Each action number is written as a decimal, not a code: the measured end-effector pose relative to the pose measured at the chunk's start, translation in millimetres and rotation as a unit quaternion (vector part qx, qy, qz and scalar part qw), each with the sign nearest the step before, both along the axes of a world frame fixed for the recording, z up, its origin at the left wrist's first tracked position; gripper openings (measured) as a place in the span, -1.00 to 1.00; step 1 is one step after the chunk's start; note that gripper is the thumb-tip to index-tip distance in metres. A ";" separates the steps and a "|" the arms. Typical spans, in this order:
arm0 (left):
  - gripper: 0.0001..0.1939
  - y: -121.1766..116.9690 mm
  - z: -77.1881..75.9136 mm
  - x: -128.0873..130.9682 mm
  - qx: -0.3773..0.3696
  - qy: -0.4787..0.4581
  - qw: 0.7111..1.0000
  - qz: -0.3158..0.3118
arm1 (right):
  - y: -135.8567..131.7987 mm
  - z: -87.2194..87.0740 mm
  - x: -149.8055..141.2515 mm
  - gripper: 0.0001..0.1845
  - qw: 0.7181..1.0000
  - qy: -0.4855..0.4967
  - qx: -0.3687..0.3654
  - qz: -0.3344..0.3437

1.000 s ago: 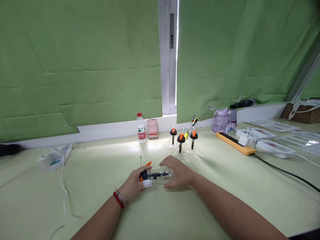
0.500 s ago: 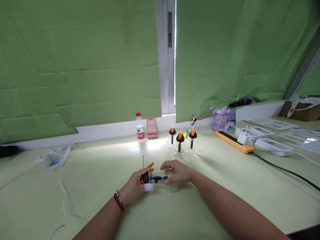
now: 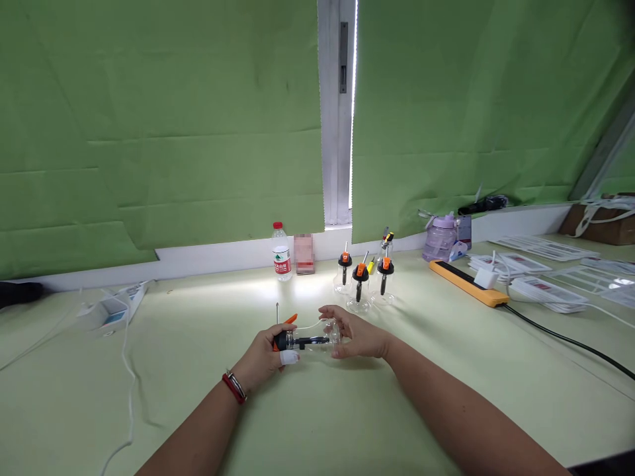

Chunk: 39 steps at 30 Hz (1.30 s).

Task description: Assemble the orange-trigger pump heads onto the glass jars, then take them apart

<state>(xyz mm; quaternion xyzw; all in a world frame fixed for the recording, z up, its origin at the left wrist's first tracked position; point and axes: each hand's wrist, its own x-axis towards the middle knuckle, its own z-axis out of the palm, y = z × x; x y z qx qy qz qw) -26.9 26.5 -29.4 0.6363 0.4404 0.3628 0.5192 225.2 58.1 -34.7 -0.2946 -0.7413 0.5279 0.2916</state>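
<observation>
A clear bottle [image 3: 315, 328] lies on its side between my hands, just above or on the table. Its black cap has an orange lever and a thin metal spout pointing away from me, and a black tube runs inside it. My left hand [image 3: 268, 354], its thumb wrapped in white tape, closes around the cap end. Curved around the wide base is my right hand [image 3: 358, 334], thumb on the near side and fingers on the far side. Behind stand three similar capped bottles, the nearest one [image 3: 360, 284] just beyond my right hand.
A red-capped water bottle [image 3: 282, 254] and a pink box [image 3: 304, 254] stand by the wall. Rightward are a purple jug [image 3: 440, 238], an orange power strip [image 3: 466, 284] and stacks of printed cards [image 3: 550, 294]. A white cable [image 3: 129, 390] runs down the left side.
The bottle and both hands have shifted slightly away from me and to the left. My right hand has slid to the end of the base, showing more of the glass. The view has shifted a little.
</observation>
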 end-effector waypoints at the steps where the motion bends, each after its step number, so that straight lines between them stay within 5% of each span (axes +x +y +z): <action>1: -0.44 0.2 -0.7 -0.1 -0.002 -0.003 1.000 0.002 | 0.6 -1.1 0.8 -0.08 1.000 0.005 -0.002 -0.004; 12: -0.40 -0.7 -2.3 4.6 0.000 -0.011 1.000 -0.001 | -0.5 -1.6 -3.4 -0.48 0.995 0.029 -0.078 -0.047; 22: -0.43 -0.1 3.2 0.3 0.007 -0.015 1.000 0.022 | -2.5 1.9 -4.5 -0.42 0.998 -0.002 -0.032 -0.049; 27: -0.45 3.2 1.9 -1.8 0.017 -0.024 0.999 0.039 | 0.9 -5.2 -2.1 -0.12 0.998 0.041 -0.046 -0.011; 39: -0.42 -1.2 6.0 0.3 0.008 0.007 1.000 0.023 | 2.0 -8.5 -2.4 -0.47 0.996 0.001 -0.089 -0.026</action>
